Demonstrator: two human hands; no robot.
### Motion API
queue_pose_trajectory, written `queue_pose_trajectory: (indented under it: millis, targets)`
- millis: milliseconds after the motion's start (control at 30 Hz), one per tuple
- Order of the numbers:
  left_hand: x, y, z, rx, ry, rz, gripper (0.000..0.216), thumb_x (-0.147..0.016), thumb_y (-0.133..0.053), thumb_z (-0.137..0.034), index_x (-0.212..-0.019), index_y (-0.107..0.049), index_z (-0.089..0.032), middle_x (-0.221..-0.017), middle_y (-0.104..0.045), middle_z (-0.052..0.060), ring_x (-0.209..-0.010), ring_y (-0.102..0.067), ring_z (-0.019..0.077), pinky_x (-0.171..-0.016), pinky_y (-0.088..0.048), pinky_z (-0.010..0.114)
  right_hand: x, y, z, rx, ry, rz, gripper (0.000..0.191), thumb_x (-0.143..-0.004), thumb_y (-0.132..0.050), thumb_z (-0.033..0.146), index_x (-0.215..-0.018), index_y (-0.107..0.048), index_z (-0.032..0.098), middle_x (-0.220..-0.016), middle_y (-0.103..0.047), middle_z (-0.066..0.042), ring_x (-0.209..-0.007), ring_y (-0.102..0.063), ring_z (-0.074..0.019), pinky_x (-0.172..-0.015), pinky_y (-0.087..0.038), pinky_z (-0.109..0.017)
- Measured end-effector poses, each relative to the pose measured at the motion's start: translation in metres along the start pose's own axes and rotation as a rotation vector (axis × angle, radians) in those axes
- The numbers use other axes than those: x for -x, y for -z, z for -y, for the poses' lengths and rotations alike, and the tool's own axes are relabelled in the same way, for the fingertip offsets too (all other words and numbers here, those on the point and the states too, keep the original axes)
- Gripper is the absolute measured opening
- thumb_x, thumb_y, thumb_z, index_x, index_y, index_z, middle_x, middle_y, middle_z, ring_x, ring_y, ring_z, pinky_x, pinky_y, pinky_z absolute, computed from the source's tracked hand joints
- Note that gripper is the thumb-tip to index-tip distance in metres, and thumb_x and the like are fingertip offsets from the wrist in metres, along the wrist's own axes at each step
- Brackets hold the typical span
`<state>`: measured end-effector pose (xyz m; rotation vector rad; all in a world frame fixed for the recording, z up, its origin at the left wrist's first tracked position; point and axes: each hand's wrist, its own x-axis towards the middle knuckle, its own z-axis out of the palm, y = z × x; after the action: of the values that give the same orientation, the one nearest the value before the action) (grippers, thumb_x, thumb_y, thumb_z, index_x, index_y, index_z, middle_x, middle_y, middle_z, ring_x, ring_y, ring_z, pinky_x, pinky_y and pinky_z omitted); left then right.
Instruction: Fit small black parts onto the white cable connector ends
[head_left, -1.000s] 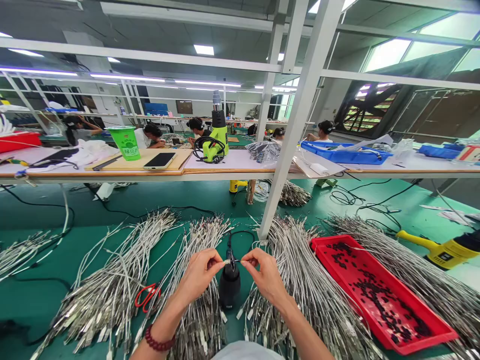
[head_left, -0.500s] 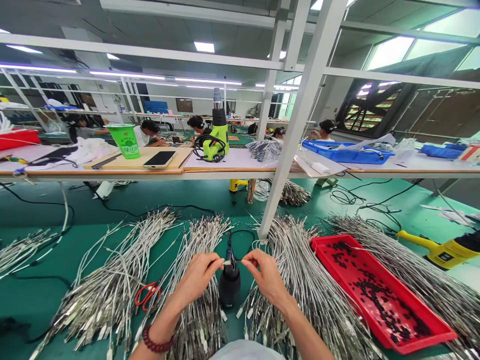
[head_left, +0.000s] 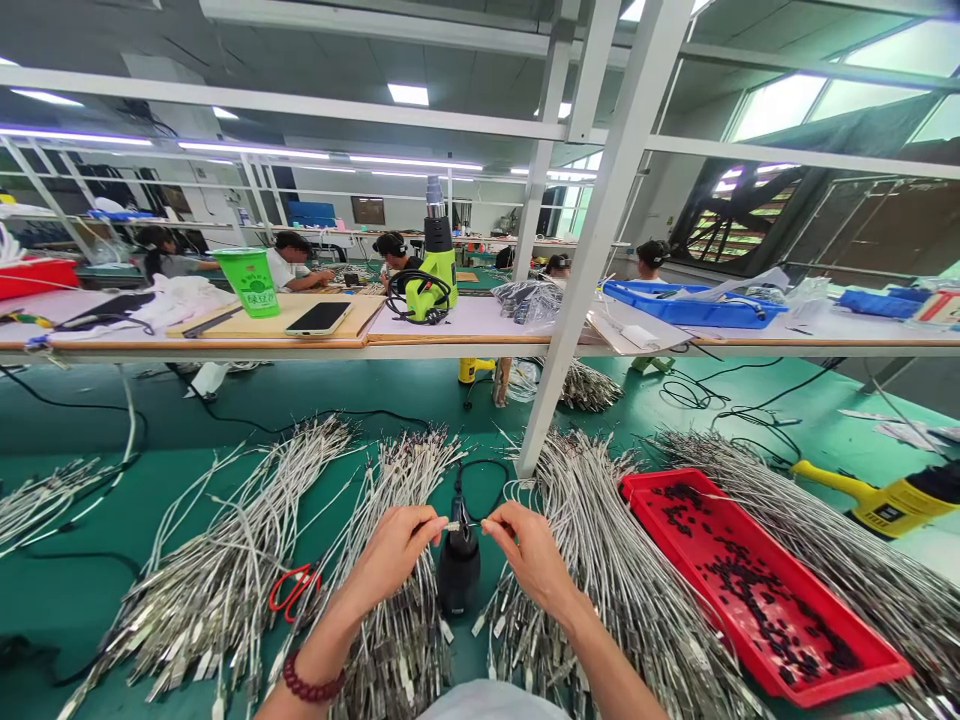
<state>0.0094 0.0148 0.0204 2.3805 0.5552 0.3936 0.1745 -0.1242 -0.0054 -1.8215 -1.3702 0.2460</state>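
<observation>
My left hand (head_left: pixel 394 555) and my right hand (head_left: pixel 529 550) meet at the middle of the green bench, fingertips pinching a thin white cable end (head_left: pixel 454 524) between them. The cable end is held just above a black heat tool (head_left: pixel 459 565) that stands upright between my hands. Bundles of grey-white cables (head_left: pixel 247 545) fan out to the left of my left hand, and more cable bundles (head_left: pixel 622 560) lie to the right of my right hand. A dark bead bracelet sits on my left wrist.
A red tray (head_left: pixel 847 680) of small black pieces lies at the right. Red-handled scissors (head_left: pixel 294 588) rest among the left cables. A yellow heat gun (head_left: pixel 885 500) lies far right. A slanted white post (head_left: pixel 592 250) rises ahead. Other people work at benches behind the shelf.
Both hands stay pinched on the cable end over the black tool; they have shifted only slightly, my right hand a little lower.
</observation>
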Motion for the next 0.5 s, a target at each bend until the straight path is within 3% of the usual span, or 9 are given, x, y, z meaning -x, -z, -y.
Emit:
queue_pose_trajectory:
  millis: [300,500]
  targets:
    - [-0.0008,-0.0022,-0.0001,0.039,0.03,-0.019,0.038,-0.092,-0.044,-0.042,-0.064,-0.048,-0.017,-0.055,-0.038,-0.007,-0.054,-0.033,0.0102,-0.054,-0.023,0.023,0.0006,0.0004,-0.0009,-0.042,0.015,-0.037,0.023,-0.093,-0.049,0.029,-0.076,-0.061,0.02,-0.071,-0.056,-0.001,-0.065,-0.051,-0.0154,-0.058,-0.035,-0.026]
    - [-0.001,-0.0025,-0.0023,0.101,0.03,-0.015,0.033,-0.09,-0.048,-0.041,-0.069,-0.056,-0.016,-0.06,-0.048,-0.005,-0.057,-0.038,0.0106,-0.054,-0.025,0.022,0.0013,0.0005,-0.0017,-0.059,0.013,-0.05,0.021,-0.092,-0.05,0.029,-0.078,-0.063,0.02,-0.072,-0.057,-0.001,-0.065,-0.052,-0.0158,-0.057,-0.036,-0.026]
